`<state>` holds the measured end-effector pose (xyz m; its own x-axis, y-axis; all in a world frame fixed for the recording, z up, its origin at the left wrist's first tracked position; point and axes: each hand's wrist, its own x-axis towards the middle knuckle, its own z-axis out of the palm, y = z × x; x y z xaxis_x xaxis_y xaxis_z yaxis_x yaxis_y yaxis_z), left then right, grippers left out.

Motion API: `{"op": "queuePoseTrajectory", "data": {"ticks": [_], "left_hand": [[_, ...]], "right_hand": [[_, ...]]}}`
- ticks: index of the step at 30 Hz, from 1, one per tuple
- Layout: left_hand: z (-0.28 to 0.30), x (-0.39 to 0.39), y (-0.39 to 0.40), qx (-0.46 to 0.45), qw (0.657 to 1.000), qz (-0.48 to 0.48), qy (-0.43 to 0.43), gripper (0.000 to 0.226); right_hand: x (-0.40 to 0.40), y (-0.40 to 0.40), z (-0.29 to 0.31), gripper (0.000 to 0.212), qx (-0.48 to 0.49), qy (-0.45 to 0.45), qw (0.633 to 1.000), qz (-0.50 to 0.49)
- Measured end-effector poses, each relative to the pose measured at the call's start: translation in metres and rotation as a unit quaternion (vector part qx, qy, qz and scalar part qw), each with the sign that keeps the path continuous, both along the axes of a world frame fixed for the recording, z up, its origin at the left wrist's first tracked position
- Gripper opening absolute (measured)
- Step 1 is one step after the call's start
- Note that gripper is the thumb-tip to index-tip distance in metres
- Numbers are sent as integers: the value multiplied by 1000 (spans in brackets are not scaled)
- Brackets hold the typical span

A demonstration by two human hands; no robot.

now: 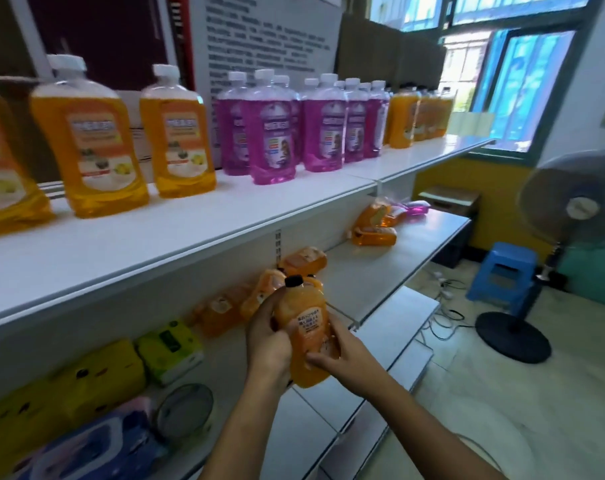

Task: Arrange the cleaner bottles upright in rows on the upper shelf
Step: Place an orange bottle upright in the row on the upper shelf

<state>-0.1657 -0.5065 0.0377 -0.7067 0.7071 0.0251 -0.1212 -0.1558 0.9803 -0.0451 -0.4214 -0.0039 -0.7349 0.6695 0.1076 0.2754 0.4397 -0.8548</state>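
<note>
Both my hands hold one orange cleaner bottle (306, 336) with a black cap, in front of the middle shelf. My left hand (266, 336) grips its left side and my right hand (341, 351) grips its lower right. On the upper shelf (190, 233) stand orange bottles with white caps (102, 133) at the left, several purple bottles (294, 129) in the middle and more orange bottles (415, 114) at the far right, all upright. Other orange bottles (259, 296) lie on the middle shelf behind the held one.
Further right on the middle shelf (391, 268) lie more orange bottles (375, 225) and a purple one (415, 206). Yellow and green tissue packs (121, 368) and a blue wipes pack (89, 445) fill the lower left. A standing fan (571, 216) and a blue stool (505, 275) stand on the floor.
</note>
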Motion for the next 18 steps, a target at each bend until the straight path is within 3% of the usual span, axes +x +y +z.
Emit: {"op": "queuePoseTrajectory", "data": {"ticks": [6,11,18], "left_hand": [[14,30,20,45,995,-91,21,50],[18,53,68,71,989,-127,24,46],[4,107,164,23,980,-177,82,36]], "right_hand": [[53,25,25,121,-23,25,999,17],[80,63,27,116,-10,82,996,-44],[125,150,28,113,17,133,985,-113]]}}
